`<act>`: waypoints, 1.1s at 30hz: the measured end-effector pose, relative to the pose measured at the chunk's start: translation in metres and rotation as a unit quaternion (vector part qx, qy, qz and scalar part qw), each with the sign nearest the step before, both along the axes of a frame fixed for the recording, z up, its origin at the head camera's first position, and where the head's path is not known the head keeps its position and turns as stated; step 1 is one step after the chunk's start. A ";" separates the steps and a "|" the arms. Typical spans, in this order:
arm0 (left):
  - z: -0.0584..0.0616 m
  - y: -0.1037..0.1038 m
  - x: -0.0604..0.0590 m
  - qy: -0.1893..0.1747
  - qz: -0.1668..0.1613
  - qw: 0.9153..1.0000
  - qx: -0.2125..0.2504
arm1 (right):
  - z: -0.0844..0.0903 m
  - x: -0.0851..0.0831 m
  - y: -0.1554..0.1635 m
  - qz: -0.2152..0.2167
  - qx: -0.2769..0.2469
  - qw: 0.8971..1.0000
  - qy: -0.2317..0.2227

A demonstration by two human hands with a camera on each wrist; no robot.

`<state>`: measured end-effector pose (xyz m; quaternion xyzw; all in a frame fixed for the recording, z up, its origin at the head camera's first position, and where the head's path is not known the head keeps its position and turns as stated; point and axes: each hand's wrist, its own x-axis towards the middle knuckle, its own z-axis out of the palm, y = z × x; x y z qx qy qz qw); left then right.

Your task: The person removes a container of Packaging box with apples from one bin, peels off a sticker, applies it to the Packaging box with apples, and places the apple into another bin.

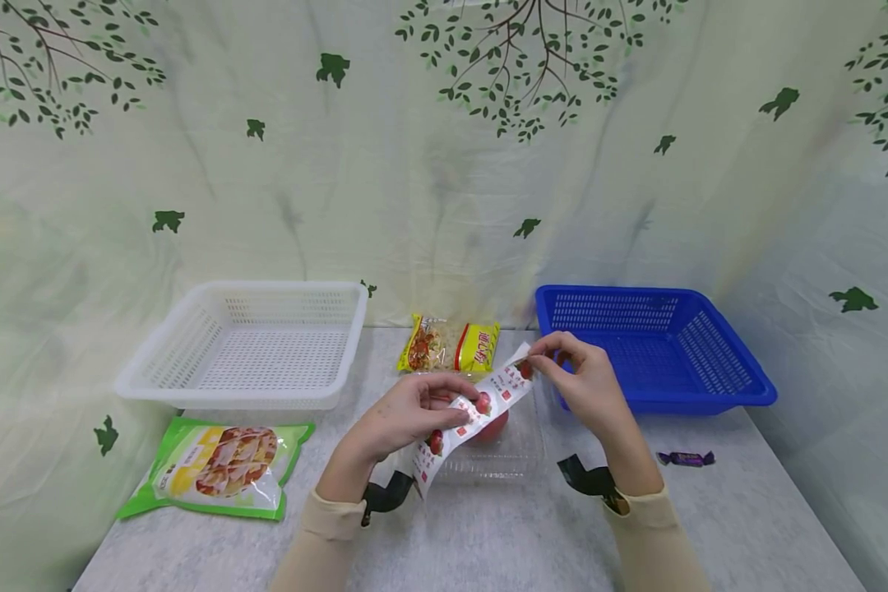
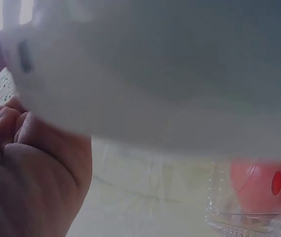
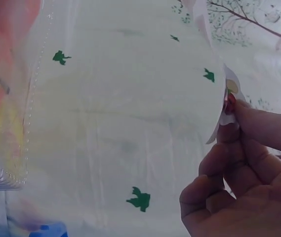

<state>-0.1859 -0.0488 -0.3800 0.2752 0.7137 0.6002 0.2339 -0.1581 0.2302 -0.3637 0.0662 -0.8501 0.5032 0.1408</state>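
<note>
A white label strip (image 1: 505,388) printed with red fruit slants between my two hands. My left hand (image 1: 410,418) pinches it near the middle between thumb and fingers, its lower end hanging free. At the upper right end, my right hand (image 1: 586,385) pinches the strip between thumb and forefinger; the right wrist view shows that end bent at the fingertips (image 3: 241,111). Below and behind the strip stands a clear plastic box (image 1: 521,460) with red fruit (image 1: 494,427) inside, partly hidden. The strip's blurred pale back (image 2: 155,108) fills much of the left wrist view.
A white basket (image 1: 333,362) stands at back left, a blue basket (image 1: 740,374) at back right. Between them lies a yellow food packet (image 1: 451,345). A green food bag (image 1: 222,469) lies at front left, a small purple-wrapped candy (image 1: 686,459) at right.
</note>
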 end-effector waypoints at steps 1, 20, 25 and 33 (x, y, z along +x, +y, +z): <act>0.000 -0.001 0.000 -0.002 0.000 1.000 -0.001 | 0.000 0.000 0.001 0.008 -0.005 1.000 -0.002; 0.000 -0.012 -0.004 -0.036 -0.050 0.998 0.034 | 0.000 0.003 0.025 0.229 -0.039 0.969 0.080; 0.000 -0.014 -0.004 -0.024 -0.059 0.997 0.032 | 0.001 0.004 0.027 0.252 -0.042 0.963 0.088; 0.001 -0.015 -0.003 -0.020 -0.068 0.997 0.032 | -0.001 0.003 0.029 0.275 -0.050 0.954 0.104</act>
